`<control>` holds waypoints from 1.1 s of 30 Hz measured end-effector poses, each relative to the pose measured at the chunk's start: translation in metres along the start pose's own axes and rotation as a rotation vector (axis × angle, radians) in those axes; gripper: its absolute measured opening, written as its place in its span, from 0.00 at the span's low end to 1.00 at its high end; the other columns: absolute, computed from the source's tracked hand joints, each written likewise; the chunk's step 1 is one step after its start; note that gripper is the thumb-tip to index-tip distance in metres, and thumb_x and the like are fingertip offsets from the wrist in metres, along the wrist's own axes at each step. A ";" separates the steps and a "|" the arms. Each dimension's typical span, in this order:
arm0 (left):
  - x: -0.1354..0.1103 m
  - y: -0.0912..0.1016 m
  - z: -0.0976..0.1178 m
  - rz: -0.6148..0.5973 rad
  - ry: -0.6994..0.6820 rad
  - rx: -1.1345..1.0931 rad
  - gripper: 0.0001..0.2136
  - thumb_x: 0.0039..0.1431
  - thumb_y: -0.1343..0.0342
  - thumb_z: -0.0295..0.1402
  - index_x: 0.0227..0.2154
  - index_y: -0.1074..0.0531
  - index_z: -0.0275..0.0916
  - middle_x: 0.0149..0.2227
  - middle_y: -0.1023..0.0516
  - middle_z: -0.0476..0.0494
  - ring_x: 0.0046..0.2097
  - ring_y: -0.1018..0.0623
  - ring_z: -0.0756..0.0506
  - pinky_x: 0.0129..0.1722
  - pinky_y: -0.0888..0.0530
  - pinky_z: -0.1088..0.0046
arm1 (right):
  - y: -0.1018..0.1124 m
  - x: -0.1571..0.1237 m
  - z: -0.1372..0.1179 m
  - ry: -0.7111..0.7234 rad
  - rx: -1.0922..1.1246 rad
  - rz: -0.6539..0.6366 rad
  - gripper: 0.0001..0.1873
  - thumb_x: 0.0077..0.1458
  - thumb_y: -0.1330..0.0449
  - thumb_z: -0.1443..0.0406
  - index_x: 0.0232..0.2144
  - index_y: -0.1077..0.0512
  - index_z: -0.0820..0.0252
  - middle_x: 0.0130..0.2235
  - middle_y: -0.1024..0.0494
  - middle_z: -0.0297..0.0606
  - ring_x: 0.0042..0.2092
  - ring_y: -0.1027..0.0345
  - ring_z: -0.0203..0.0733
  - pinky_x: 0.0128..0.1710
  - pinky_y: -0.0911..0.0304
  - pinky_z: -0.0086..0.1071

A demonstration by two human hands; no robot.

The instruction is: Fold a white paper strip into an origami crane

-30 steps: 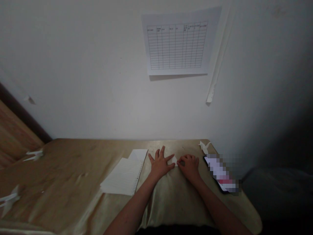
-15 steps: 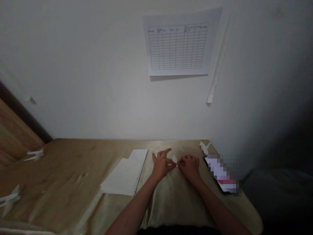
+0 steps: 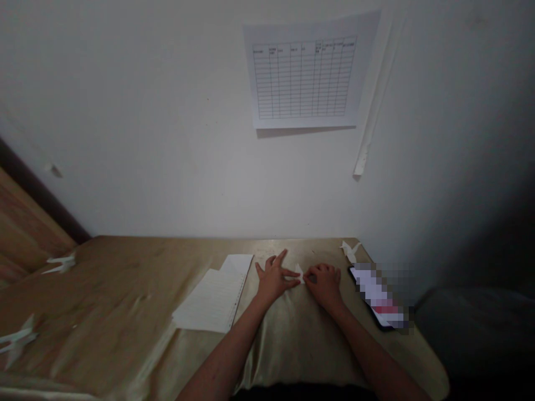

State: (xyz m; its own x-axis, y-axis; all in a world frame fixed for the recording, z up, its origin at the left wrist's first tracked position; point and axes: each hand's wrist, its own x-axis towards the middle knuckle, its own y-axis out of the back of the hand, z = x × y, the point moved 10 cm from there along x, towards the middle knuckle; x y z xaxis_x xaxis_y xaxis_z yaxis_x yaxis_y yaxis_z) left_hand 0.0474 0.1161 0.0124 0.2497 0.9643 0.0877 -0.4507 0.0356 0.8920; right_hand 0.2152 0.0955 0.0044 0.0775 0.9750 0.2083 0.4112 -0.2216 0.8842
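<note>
A small piece of folded white paper (image 3: 299,272) stands between my two hands over the cloth-covered table (image 3: 301,328). My left hand (image 3: 272,280) has its thumb and index finger at the left side of the folded paper, while its other fingers spread up and outward. From the right, my right hand (image 3: 325,283) pinches the paper's edge with thumb and index finger, its remaining fingers curled. The fingertips cover part of the paper, so its exact fold is too small to make out.
Lined loose-leaf sheets (image 3: 211,301) lie left of my hands. To the right rests a phone (image 3: 376,303), its screen blurred, with a folded paper crane (image 3: 351,252) behind it. Two more paper cranes, one farther back (image 3: 62,262) and one nearer (image 3: 19,341), are at the left.
My left hand has shifted slightly left, and its thumb and index finger are a little wider apart. The right hand has hardly moved; the folded paper stays between them.
</note>
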 end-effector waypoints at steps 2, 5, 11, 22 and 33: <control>0.000 0.001 -0.001 0.005 0.007 0.013 0.13 0.53 0.30 0.50 0.43 0.18 0.68 0.75 0.48 0.60 0.73 0.45 0.27 0.64 0.63 0.21 | 0.000 0.000 -0.001 0.005 -0.001 0.002 0.07 0.61 0.38 0.59 0.36 0.19 0.50 0.48 0.20 0.41 0.56 0.36 0.55 0.59 0.53 0.52; 0.001 0.001 -0.002 0.010 0.014 0.039 0.15 0.53 0.30 0.51 0.45 0.19 0.70 0.76 0.48 0.59 0.73 0.45 0.27 0.65 0.63 0.22 | 0.000 -0.001 -0.001 0.003 0.000 -0.002 0.07 0.61 0.38 0.59 0.36 0.19 0.50 0.48 0.21 0.41 0.55 0.36 0.55 0.59 0.52 0.51; 0.003 0.001 -0.003 0.020 -0.001 0.112 0.20 0.52 0.32 0.56 0.49 0.22 0.74 0.76 0.52 0.59 0.74 0.47 0.24 0.65 0.62 0.22 | 0.001 -0.001 -0.001 -0.003 -0.014 -0.003 0.07 0.61 0.38 0.58 0.37 0.19 0.49 0.48 0.20 0.39 0.56 0.36 0.54 0.59 0.52 0.50; 0.003 -0.002 -0.002 0.020 -0.010 0.188 0.26 0.54 0.38 0.61 0.57 0.28 0.74 0.77 0.53 0.57 0.74 0.48 0.23 0.65 0.63 0.23 | -0.001 0.000 0.001 -0.029 0.018 -0.025 0.07 0.61 0.38 0.59 0.37 0.19 0.49 0.50 0.21 0.40 0.58 0.38 0.55 0.63 0.56 0.54; 0.001 -0.004 -0.001 0.046 -0.052 0.173 0.28 0.56 0.37 0.59 0.60 0.30 0.70 0.76 0.49 0.51 0.74 0.47 0.25 0.66 0.66 0.24 | -0.004 0.001 0.003 -0.006 0.028 -0.005 0.12 0.61 0.38 0.59 0.45 0.18 0.46 0.51 0.21 0.41 0.58 0.38 0.57 0.63 0.57 0.57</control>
State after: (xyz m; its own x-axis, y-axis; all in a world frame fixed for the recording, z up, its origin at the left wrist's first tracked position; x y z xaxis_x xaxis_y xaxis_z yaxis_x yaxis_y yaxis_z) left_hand 0.0484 0.1175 0.0085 0.2784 0.9489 0.1486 -0.3095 -0.0578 0.9491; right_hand 0.2162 0.0974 -0.0001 0.0803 0.9762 0.2013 0.4371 -0.2160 0.8731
